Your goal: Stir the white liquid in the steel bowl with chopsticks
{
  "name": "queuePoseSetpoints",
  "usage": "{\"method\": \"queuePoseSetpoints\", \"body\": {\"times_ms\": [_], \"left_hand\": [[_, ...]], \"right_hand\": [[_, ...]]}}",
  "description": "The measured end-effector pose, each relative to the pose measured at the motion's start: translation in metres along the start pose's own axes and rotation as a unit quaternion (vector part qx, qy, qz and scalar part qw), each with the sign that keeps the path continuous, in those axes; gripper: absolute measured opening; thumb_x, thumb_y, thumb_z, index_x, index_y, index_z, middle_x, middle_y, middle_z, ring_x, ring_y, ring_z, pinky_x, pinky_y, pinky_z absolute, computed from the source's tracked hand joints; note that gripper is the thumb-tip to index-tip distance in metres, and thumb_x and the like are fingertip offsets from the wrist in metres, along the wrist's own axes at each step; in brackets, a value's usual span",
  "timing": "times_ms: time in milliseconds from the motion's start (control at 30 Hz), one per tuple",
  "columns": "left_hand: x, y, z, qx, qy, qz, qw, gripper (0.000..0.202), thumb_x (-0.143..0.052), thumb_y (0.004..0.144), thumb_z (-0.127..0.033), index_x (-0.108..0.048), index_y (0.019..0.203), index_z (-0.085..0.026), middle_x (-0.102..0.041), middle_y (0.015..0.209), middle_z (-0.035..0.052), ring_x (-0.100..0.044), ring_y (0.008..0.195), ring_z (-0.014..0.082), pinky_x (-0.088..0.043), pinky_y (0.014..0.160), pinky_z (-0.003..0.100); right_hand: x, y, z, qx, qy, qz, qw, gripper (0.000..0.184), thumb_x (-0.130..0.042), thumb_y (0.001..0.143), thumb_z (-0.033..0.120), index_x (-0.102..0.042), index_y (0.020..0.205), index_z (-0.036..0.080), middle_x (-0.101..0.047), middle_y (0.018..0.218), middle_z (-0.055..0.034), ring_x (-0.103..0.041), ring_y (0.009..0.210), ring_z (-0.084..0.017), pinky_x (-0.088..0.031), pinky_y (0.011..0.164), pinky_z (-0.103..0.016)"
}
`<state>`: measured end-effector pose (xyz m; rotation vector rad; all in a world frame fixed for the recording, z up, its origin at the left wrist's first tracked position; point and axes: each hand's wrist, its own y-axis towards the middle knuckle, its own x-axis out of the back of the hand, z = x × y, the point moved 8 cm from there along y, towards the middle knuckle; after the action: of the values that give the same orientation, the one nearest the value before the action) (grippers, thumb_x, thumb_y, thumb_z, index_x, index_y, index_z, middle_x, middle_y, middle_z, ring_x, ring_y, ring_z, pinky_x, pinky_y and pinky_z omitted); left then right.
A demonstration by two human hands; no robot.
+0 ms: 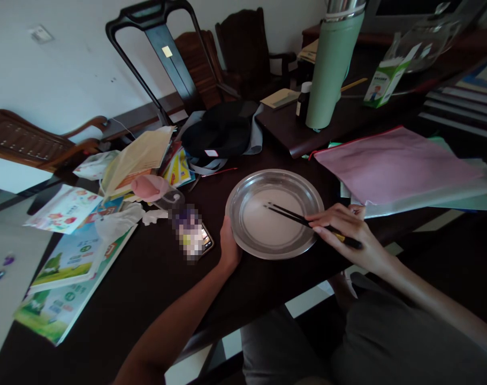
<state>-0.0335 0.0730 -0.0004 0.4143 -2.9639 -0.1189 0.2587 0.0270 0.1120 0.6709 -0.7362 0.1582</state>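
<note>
A round metal basin (274,253) sits on the dark table near its front edge. Whitish, cloudy liquid (273,227) lies in it. My left hand (229,247) is closed on the basin's left rim, with most of its fingers hidden behind the wall. Black chopsticks (288,214) are gripped in my right hand (345,230), over the basin's right rim. Their tips point left, at the liquid near the middle; whether they dip in I cannot tell. A lit phone (203,240), partly blurred out, lies left of my left hand.
Books and papers (73,267) cover the table's left side, beside a pink-capped clear item (149,190). Behind the basin lies a black bag (223,131). A tall green thermos (334,69) stands on a raised board. A pink zip folder (396,168) lies at right.
</note>
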Motion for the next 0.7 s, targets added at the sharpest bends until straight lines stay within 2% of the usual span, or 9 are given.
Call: {"method": "queuePoseSetpoints", "body": {"times_ms": [167, 267, 367, 533, 700], "left_hand": [[0.001, -0.001, 0.000, 0.029, -0.061, -0.015, 0.998, 0.054, -0.053, 0.095, -0.072, -0.076, 0.103, -0.024, -0.077, 0.109, 0.0064, -0.068, 0.109, 0.0268, -0.054, 0.101, 0.044], [0.000, -0.001, 0.001, 0.027, -0.063, -0.017, 0.997, 0.049, -0.057, 0.093, -0.070, -0.076, 0.101, -0.025, -0.077, 0.108, 0.0058, -0.068, 0.110, 0.0264, -0.054, 0.101, 0.043], [0.001, -0.001, 0.002, 0.032, -0.058, -0.020, 0.998, 0.050, -0.057, 0.093, -0.071, -0.075, 0.098, -0.024, -0.077, 0.104, 0.0050, -0.068, 0.108, 0.0256, -0.054, 0.101, 0.043], [0.000, -0.002, -0.001, 0.037, -0.052, -0.020, 0.998, 0.056, -0.052, 0.094, -0.074, -0.075, 0.096, -0.023, -0.076, 0.101, 0.0048, -0.068, 0.104, 0.0255, -0.054, 0.099, 0.042], [0.000, -0.002, 0.002, 0.045, -0.055, -0.023, 0.997, 0.055, -0.050, 0.096, -0.072, -0.074, 0.099, -0.023, -0.076, 0.101, 0.0048, -0.069, 0.104, 0.0248, -0.054, 0.099, 0.042]], "right_hand": [[0.032, -0.004, 0.002, -0.013, -0.043, -0.095, 0.994, 0.022, -0.054, 0.105, 0.023, -0.069, 0.089, 0.027, -0.081, 0.087, -0.0001, -0.071, 0.074, -0.021, -0.032, 0.076, -0.045], [0.047, -0.009, 0.006, -0.013, -0.022, -0.114, 0.993, 0.030, -0.049, 0.106, 0.021, -0.068, 0.084, 0.026, -0.079, 0.080, -0.0006, -0.070, 0.069, -0.022, -0.033, 0.075, -0.046], [0.051, -0.012, 0.007, -0.027, 0.031, -0.107, 0.993, 0.034, -0.047, 0.107, 0.024, -0.069, 0.081, 0.028, -0.078, 0.079, 0.0002, -0.069, 0.066, -0.023, -0.036, 0.078, -0.048], [0.036, -0.008, 0.012, -0.016, 0.102, -0.060, 0.993, 0.032, -0.050, 0.106, 0.028, -0.071, 0.082, 0.029, -0.079, 0.079, 0.0005, -0.072, 0.070, -0.023, -0.042, 0.074, -0.045], [0.004, 0.000, 0.009, 0.003, 0.045, 0.015, 0.999, 0.015, -0.058, 0.106, 0.033, -0.071, 0.101, 0.031, -0.083, 0.101, 0.0006, -0.074, 0.083, -0.020, -0.040, 0.077, -0.043]]}}
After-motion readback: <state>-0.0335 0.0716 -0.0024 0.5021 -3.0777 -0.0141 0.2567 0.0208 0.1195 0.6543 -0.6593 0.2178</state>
